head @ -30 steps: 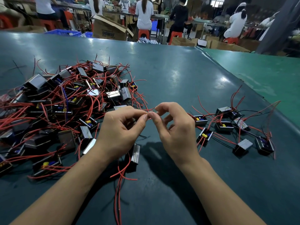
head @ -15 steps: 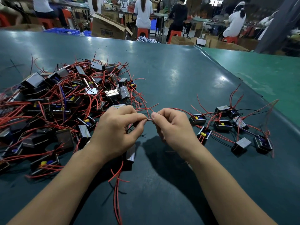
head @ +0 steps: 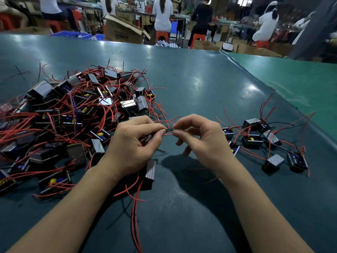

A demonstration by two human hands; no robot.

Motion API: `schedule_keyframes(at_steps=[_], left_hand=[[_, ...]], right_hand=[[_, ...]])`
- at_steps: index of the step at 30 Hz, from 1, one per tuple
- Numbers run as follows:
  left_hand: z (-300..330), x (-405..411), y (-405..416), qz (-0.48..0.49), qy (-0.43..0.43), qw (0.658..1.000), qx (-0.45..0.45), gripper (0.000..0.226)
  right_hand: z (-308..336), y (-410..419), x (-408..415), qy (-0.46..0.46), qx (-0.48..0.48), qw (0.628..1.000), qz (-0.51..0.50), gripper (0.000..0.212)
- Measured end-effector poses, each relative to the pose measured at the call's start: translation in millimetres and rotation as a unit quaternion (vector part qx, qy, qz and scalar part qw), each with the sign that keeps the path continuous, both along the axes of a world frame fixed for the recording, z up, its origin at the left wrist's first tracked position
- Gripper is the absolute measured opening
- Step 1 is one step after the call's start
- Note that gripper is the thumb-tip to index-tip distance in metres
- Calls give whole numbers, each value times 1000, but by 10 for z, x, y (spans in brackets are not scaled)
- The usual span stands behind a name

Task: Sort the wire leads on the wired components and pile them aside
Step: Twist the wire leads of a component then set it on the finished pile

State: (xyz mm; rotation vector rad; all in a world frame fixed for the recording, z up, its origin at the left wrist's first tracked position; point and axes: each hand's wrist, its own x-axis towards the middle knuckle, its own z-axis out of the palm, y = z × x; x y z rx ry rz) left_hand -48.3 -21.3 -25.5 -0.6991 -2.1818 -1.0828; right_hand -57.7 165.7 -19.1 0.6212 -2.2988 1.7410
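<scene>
Above the teal table (head: 191,84), left hand (head: 135,143) and right hand (head: 202,141) pinch black leads (head: 169,130).

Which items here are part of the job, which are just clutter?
Job:
left hand and right hand, pinching black leads
held component
unsorted heap
sorted group

Lying about:
cardboard box
blue crates
red stools

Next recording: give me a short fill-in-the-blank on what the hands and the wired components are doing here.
1. Both hands, left hand and right hand, pinch thin ___ leads between their fingertips.
2. The big tangled heap lies on the person's ___ side.
3. The small group lies on the ___ side.
4. Most loose wires are ___ in colour.

Missing words: black; left; right; red
</scene>
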Motion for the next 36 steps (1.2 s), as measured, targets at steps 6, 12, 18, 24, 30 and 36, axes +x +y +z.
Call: schedule_keyframes(at_steps=[6, 12, 18, 24, 30, 36], left_hand=[[4, -6, -28, -22, -43, 999, 24, 14], [4, -7, -29, -25, -16, 1000, 1, 13], [-1, 0, -28, 37, 113, 978, -173, 15], [-33, -12, 67, 15, 141, 965, -220, 9], [17, -21, -15, 19, 26, 999, 18, 11], [3, -21, -26, -18, -33, 998, 44, 12]], right_hand=[[-20, 17, -3, 246, 137, 959, -48, 15], [-2, -55, 75, 107, 152, 981, -47, 20], [-41, -310, 91, -239, -133, 957, -91, 29], [-9, -279, 50, -439, -224, 867, -79, 27], [87, -74, 58, -208, -135, 964, 94, 9], [41, 6, 28, -3, -10, 1000, 11, 18]])
